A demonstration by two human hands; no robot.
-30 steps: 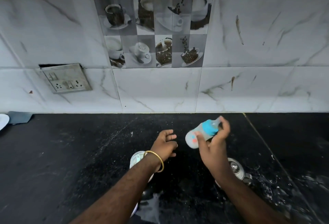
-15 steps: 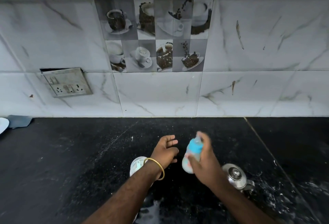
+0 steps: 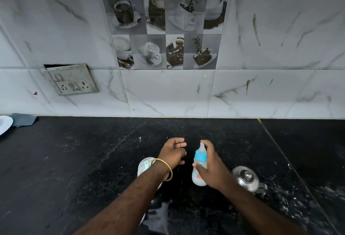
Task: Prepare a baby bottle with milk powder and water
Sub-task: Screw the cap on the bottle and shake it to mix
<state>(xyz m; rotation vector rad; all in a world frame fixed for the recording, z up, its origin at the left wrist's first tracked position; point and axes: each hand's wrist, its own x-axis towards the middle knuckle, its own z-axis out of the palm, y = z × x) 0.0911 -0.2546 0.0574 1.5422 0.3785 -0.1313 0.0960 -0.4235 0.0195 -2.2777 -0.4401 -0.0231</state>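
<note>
Head view of a black stone worktop (image 3: 74, 160) set against a wall of white marbled tiles. The right hand (image 3: 212, 167) grasps a baby bottle (image 3: 200, 164) just right of centre frame, fingers wrapped round its right side and the thumb crossing its lower body. The bottle stands nearly upright, teat at 12 o'clock, with a blue collar below the teat; its body looks whitish, and a small orange and blue print shows near the base. Whether its base touches the worktop cannot be told. The left hand (image 3: 172, 153) lies at 9 o'clock of the bottle, near it but apart, palm down, fingers spread and loosely curled, grasping nothing. A gold bangle (image 3: 165, 169) circles the left wrist. Partly hidden beneath that wrist, at 8 o'clock of the bottle, sits a white round container (image 3: 144, 165). At 3 o'clock of the bottle, just beyond the right hand, rests a steel kettle (image 3: 246, 178) with a knobbed lid. White specks and smears mark the worktop around the kettle. On the wall at 10 o'clock of the hands hangs a switch and socket plate (image 3: 71, 80); at 12 o'clock is a decorative tile (image 3: 164, 27) of coffee cups. At the far left edge lie a white plate (image 3: 4, 124) and a grey cloth (image 3: 23, 120).
</note>
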